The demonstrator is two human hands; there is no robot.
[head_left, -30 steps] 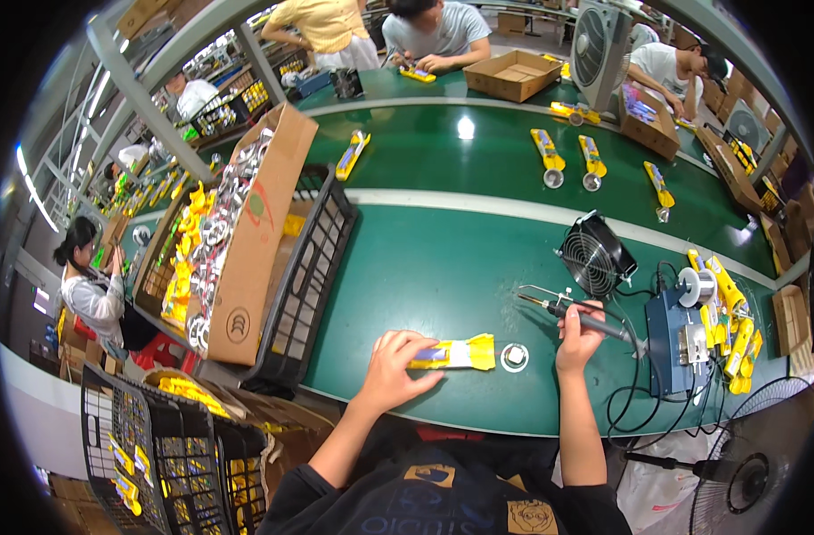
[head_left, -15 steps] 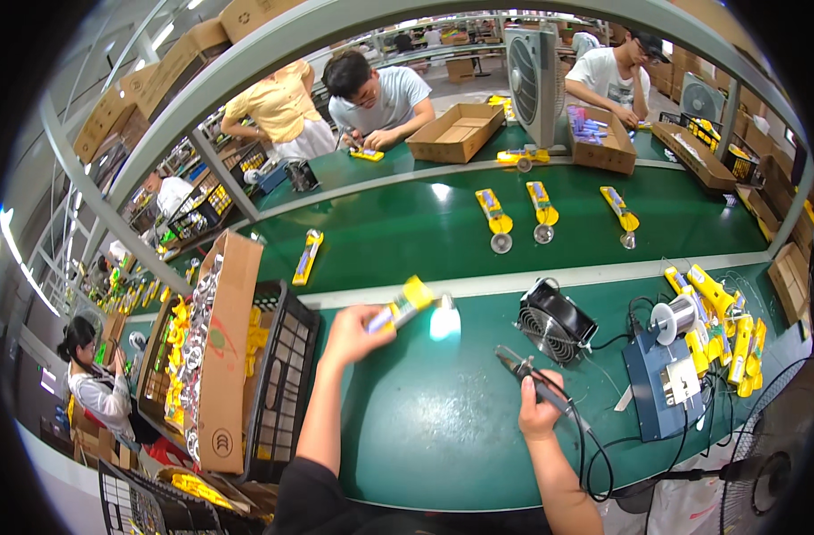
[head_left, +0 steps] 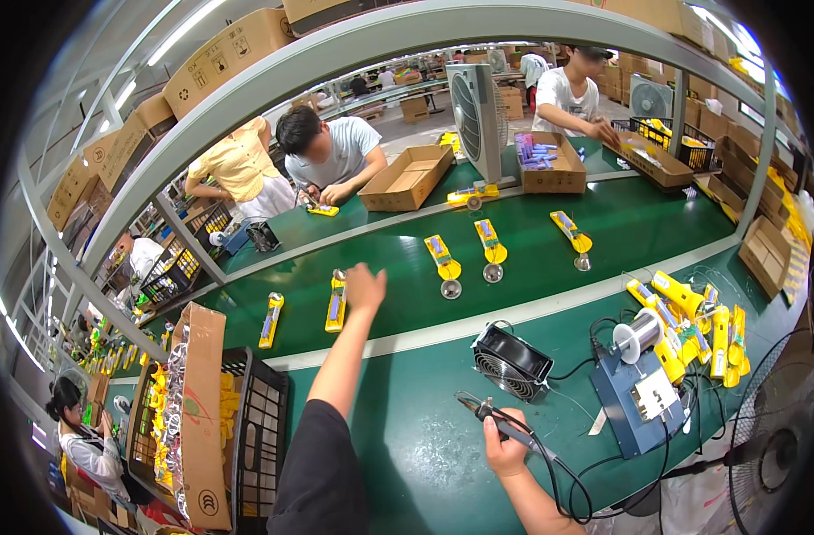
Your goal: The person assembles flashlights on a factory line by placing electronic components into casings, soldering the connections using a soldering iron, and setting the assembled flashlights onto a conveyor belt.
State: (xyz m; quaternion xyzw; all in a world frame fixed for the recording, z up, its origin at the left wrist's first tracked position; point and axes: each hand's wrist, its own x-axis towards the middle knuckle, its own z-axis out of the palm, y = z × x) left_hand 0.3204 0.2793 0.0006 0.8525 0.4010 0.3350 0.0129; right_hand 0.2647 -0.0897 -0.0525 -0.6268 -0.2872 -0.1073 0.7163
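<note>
Left hand [head_left: 364, 287] now stretched far over belt [head_left: 532, 259], fingers loose, yellow unit [head_left: 337, 303] just released there. Right hand [head_left: 503, 446] still clenches soldering iron [head_left: 505, 425] near.

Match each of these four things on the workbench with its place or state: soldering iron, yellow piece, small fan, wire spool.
Things:
1. soldering iron
2. yellow piece
3. small fan
4. wire spool

Places:
A. under the left hand, on the conveyor belt
B. on the blue box
C. in the right hand
D. just beyond the iron's tip

Pairs: 1-C, 2-A, 3-D, 4-B
</note>
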